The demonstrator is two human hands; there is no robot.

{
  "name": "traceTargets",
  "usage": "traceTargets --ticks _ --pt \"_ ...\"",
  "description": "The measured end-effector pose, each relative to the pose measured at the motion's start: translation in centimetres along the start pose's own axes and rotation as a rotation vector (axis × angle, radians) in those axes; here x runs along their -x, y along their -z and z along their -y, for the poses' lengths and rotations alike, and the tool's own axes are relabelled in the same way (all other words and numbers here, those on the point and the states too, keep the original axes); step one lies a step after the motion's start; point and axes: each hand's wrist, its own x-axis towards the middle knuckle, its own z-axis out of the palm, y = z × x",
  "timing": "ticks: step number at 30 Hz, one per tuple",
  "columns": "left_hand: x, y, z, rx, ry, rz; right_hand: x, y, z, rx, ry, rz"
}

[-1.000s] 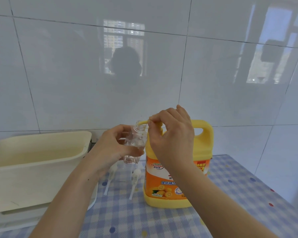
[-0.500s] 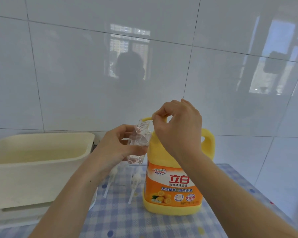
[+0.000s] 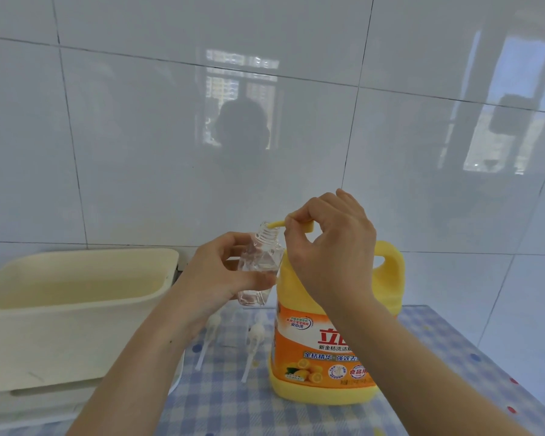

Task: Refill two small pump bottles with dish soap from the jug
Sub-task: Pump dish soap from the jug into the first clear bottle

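— Where is the small clear bottle (image 3: 258, 265) found?
— It is held off the worktop (image 3: 438, 366) by the left hand (image 3: 221, 275), just beside the shoulder of the jug (image 3: 337, 341). It is uncapped and slightly tilted, its threaded neck uppermost.

— How are the fingers (image 3: 232, 242) of that hand set?
— They are curled round the back of the bottle, and the thumb is laid across its front, so the body is gripped.

— And the right hand (image 3: 334, 256)?
— It is placed over the yellow pump head (image 3: 309, 227) on top of the jug. Its fingers (image 3: 306, 215) are bent down and closed on that head. The nozzle tip is seen at the bottle's open mouth. Whether liquid is passing cannot be told.

— What is recorded of the jug?
— It stands upright on the blue-checked cloth of the worktop, its orange label to the front.

— Other items?
— Two white pump tops (image 3: 255, 338) are laid on the cloth, below the bottle and left of the jug, their tubes pointing toward the camera. A cream basin (image 3: 76, 297) is noted at the left, and a white tiled wall (image 3: 139, 136) behind.
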Motion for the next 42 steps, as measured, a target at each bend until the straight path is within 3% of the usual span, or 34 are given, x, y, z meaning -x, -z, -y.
traceTargets --ticks 17,42 --pt "0.2 0.1 0.3 -0.089 0.045 0.028 2.8 -0.5 -0.9 -0.052 0.02 -0.006" --pt "0.1 -0.1 0.2 0.045 0.026 0.045 -0.4 0.2 0.1 -0.016 -0.1 0.028"
